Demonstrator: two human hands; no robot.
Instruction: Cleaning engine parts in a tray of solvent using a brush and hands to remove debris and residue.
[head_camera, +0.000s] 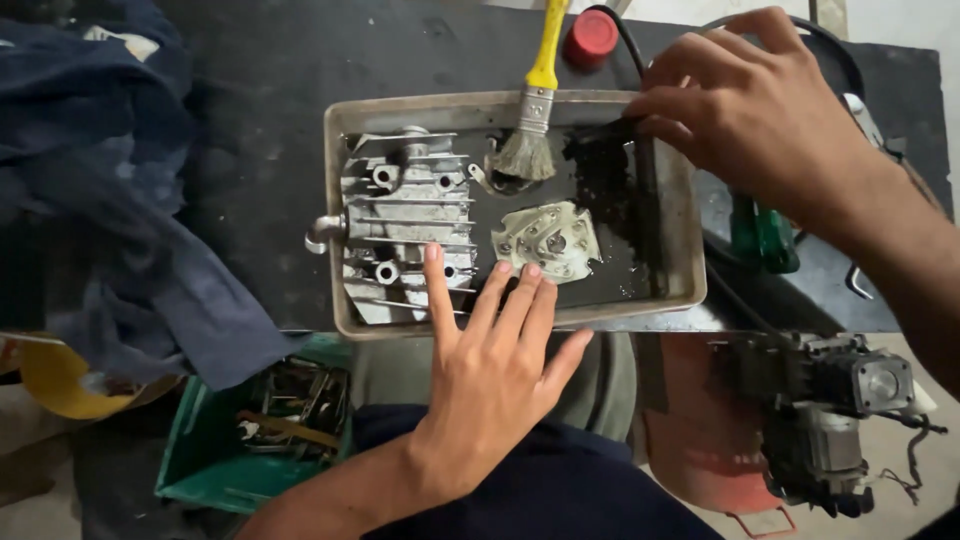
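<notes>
The left hand (490, 370) lay open, fingers spread over the near rim of the metal tray (680, 200), fingertips touching a finned grey engine cover (405, 235) lying flat inside at the left, its fins running left-right. The right hand (750, 110) pinched the tray's far right corner.

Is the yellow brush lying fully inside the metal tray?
No. The brush has its bristles inside the tray, while the handle crosses the far rim and sticks out.

tray (690, 240): dull grimy metal | finned casting (400, 215): matt aluminium | brush handle (547, 45): glossy yellow
</notes>
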